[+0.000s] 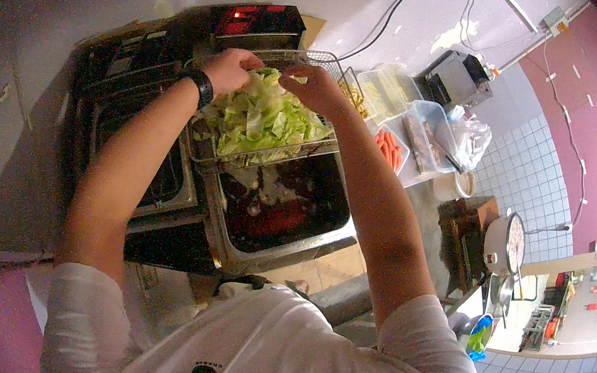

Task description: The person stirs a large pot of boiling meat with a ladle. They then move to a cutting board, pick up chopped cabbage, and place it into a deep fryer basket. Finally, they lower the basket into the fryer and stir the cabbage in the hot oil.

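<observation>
A heap of torn, pale green leafy vegetable [262,116], like lettuce or cabbage, fills a wire fryer basket [304,150]. The basket sits over the back part of a deep fryer tank [283,207] holding dark liquid with pale foam patches. My left hand [230,72], with a black band at the wrist, is at the heap's far left edge, fingers bent against the leaves; its grip is partly hidden. Across from it, my right hand [314,88] has thumb and fingertips pinched on a piece of pale leaf at the top of the heap.
Left of the basket is a second fryer tank [158,182]; a control box [260,22] with a red light stands behind. To the right are a container of orange-red sticks [389,149], a clear plastic tub [429,137] and a plastic bag [470,137]. A white pot [500,242] stands farther right.
</observation>
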{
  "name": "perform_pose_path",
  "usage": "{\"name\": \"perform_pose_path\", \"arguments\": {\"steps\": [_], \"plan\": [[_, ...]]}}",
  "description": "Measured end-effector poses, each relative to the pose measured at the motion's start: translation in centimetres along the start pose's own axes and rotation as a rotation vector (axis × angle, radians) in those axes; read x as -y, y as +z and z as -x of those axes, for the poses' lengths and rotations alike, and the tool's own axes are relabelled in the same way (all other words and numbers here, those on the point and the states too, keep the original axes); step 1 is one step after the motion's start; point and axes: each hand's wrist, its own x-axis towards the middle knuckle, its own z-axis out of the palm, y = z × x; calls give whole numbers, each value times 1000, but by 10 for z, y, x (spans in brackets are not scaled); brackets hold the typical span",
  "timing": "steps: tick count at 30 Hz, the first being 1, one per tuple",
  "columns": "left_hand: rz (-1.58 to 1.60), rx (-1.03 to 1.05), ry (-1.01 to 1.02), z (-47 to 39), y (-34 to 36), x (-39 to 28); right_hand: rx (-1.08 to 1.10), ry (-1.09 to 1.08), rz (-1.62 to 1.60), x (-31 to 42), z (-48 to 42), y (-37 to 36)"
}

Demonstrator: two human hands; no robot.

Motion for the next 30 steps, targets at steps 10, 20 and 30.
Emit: {"name": "perform_pose_path", "arguments": {"steps": [10,20,30], "plan": [[-765,191,235,-31,-1,35,-543,183,-132,14,169,-65],[-776,319,160,-77,-102,81,-955,1062,317,-67,590,-90],[-861,133,509,-55,272,-207,-1318,2027,693,-151,876,-104]]}}
